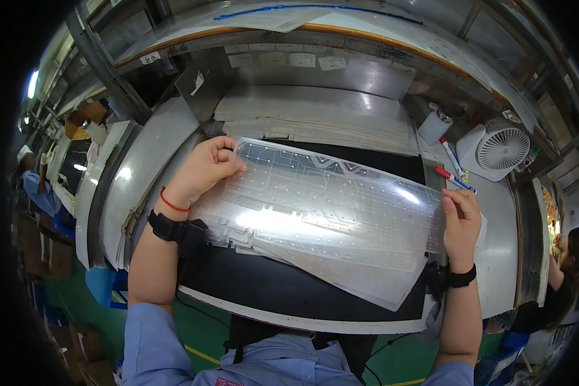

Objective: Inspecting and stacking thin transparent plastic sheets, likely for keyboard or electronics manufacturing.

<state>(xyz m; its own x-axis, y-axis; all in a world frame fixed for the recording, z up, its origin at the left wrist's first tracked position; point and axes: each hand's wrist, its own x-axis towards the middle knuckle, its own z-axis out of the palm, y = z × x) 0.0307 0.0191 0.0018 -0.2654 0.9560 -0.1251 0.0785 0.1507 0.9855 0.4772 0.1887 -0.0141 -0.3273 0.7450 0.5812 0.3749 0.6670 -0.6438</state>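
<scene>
Between my two hands a clear plastic sheet printed with fine circuit lines and dots [341, 186] is held up, tilted and shiny with reflected light. My left hand [207, 168] pinches its upper left corner between thumb and fingers. On the other side my right hand [461, 219] grips its right edge. Beneath it, more clear sheets [379, 286] lie fanned out on a black mat [238, 276]; the held sheet hides much of them. Farther back rests a stack of similar translucent sheets [315, 119].
At the back right stand a white fan [498, 149], a bottle [435, 125] and two markers, one a red-capped marker [455, 179]. Stacked panels [145, 167] fill the left side. A shelf [341, 32] runs above the bench. Another person [563, 276] is at far right.
</scene>
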